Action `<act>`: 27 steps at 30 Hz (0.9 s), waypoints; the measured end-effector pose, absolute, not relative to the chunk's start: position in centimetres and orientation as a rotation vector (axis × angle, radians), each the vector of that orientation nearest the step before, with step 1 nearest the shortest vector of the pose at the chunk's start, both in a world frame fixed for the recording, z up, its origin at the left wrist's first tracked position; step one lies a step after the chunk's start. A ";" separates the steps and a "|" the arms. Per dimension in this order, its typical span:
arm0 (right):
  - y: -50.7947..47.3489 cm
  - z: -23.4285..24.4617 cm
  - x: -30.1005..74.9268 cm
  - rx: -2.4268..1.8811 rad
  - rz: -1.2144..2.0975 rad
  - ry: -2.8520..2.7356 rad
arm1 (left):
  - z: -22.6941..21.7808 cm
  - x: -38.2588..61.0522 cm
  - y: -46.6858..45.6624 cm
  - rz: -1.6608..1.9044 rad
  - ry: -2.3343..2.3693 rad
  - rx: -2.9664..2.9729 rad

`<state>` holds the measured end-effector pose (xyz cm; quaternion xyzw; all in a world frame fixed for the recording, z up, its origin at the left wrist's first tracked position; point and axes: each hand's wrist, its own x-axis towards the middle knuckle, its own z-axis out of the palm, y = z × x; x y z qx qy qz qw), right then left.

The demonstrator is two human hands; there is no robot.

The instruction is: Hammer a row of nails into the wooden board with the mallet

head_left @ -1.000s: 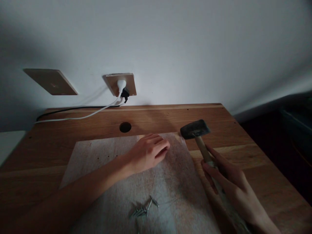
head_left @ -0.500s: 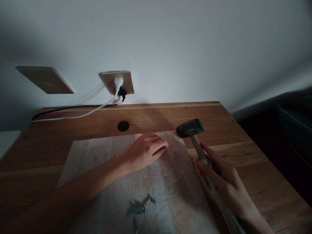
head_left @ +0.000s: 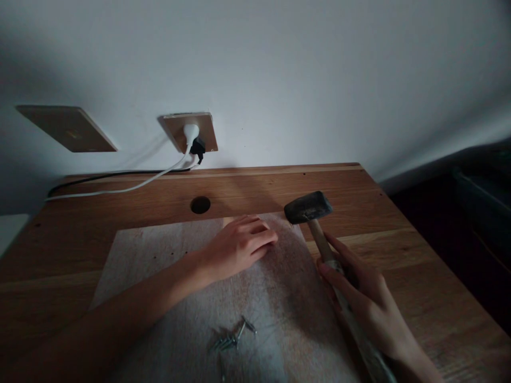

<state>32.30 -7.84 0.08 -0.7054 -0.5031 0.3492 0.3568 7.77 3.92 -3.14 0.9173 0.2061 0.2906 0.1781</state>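
My right hand [head_left: 365,298] is wrapped round the wooden handle of a hammer [head_left: 309,207], whose dark block head is raised over the board's far right corner. On the pale, worn wooden board [head_left: 159,303] rests my left hand [head_left: 249,242], closed with the fingers curled and pressed together near the far edge. Whatever the left fingers hold, if anything, is hidden. A small pile of several metal screws or nails [head_left: 231,340] lies on the board close to me. A row of small dark dots [head_left: 172,254] marks the board left of my left hand.
Under the board is a wooden table [head_left: 403,266] with a round cable hole [head_left: 200,205] near the wall. A white cable [head_left: 131,189] and a black one run left from a wall socket [head_left: 207,127]. Another wall plate [head_left: 67,127] is further left.
The hammer head has shifted slightly left and up in view with my right hand. My left hand stays closed at nearly the same spot; the whole view has moved a little.
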 end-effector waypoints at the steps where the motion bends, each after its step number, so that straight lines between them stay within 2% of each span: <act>1: -7.8 0.1 32.3 -1.813 0.902 -1.306 | -3.1 7.8 3.9 0.816 0.588 2.598; 27: -8.0 0.1 31.9 -1.740 0.872 -1.345 | -2.7 7.8 3.9 0.781 0.682 2.505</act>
